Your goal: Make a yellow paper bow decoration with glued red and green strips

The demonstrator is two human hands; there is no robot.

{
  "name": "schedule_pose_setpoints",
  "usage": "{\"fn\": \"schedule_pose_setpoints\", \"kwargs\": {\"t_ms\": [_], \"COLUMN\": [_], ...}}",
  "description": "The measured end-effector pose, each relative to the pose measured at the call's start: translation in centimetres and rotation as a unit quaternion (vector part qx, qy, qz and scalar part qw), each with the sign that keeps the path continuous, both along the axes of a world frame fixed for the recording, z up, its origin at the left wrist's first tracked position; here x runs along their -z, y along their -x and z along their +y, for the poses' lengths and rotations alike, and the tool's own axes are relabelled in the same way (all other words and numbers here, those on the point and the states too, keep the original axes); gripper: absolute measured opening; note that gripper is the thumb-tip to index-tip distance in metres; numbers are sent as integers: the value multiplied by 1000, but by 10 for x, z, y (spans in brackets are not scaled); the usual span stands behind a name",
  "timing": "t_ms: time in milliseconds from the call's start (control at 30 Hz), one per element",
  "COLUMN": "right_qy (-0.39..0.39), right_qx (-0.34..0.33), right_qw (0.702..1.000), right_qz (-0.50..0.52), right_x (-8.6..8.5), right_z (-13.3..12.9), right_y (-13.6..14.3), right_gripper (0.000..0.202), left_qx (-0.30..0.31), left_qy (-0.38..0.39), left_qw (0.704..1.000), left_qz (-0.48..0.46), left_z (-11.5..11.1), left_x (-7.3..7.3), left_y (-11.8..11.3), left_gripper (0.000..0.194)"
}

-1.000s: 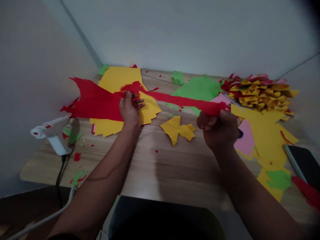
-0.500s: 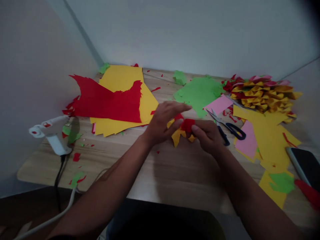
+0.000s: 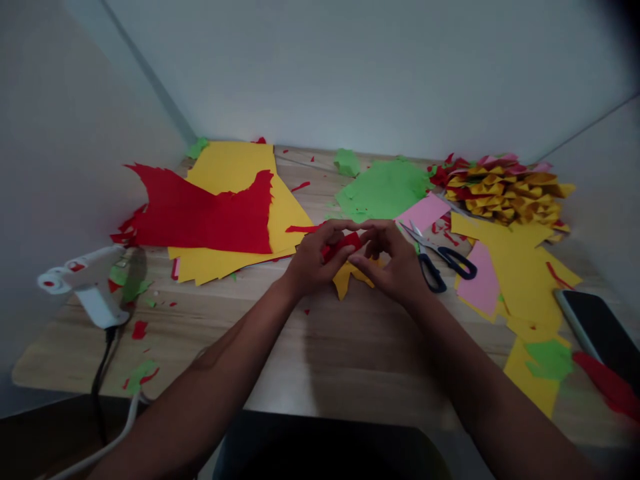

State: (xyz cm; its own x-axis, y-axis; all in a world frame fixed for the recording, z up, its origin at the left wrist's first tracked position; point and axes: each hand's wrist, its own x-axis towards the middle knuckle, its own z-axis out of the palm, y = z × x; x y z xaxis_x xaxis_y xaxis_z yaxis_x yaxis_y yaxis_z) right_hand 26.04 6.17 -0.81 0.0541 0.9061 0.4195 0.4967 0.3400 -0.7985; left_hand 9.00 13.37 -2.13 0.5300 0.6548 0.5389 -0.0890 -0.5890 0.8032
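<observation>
A small folded red paper piece (image 3: 342, 247) is pinched between the thumb and fingers of my left hand (image 3: 317, 257). Close on its right, my right hand (image 3: 393, 260) has thumb and fingers curved apart around the right end of the red piece; whether they press on it is hard to see. Both hands' index fingertips nearly meet above it. A yellow paper scrap (image 3: 343, 280) with pointed edges lies on the table just below the hands. Dark-handled scissors (image 3: 443, 257) lie to the right of my right hand, blades slightly apart.
Red paper (image 3: 210, 220) covers yellow sheets (image 3: 230, 160) at left. Green paper (image 3: 385, 190) lies behind the hands. A folded yellow pile (image 3: 515, 193), pink paper (image 3: 480, 280) and a phone (image 3: 595, 327) are at right. A white corded device (image 3: 95, 303) stands at left.
My right hand has opened from its grip on the red piece, which is now in my left hand's fingers. My left fingers have curled in. The whole view has shifted slightly.
</observation>
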Motion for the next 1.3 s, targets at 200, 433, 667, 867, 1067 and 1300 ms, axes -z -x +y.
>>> {"fn": "schedule_pose_setpoints", "kwargs": {"t_ms": [200,433,667,867,1067,1300], "right_qy": [-1,36,30,-33,-91,-54], "right_qx": [15,67,113,192,235,263], "right_qw": [999,992,979,957,860,819], "right_qz": [-34,102,164,217,444,507], "right_x": [1,1,-5,-9,-14,-11], "right_z": [1,5,10,15,23,21], "right_y": [3,2,-5,-24,-74,-112], "right_gripper": [34,15,15,14,16,10], "left_qx": [38,18,-17,-41,-68,-117], "left_qy": [-10,-11,23,95,91,133], "left_qw": [999,999,1000,994,993,980], "left_qz": [22,34,8,-20,-20,-95], "left_z": [1,4,6,7,14,26], "left_x": [4,4,6,2,-4,-13], "left_y": [2,6,9,9,14,21], "left_gripper": [34,36,29,29,20,22]}}
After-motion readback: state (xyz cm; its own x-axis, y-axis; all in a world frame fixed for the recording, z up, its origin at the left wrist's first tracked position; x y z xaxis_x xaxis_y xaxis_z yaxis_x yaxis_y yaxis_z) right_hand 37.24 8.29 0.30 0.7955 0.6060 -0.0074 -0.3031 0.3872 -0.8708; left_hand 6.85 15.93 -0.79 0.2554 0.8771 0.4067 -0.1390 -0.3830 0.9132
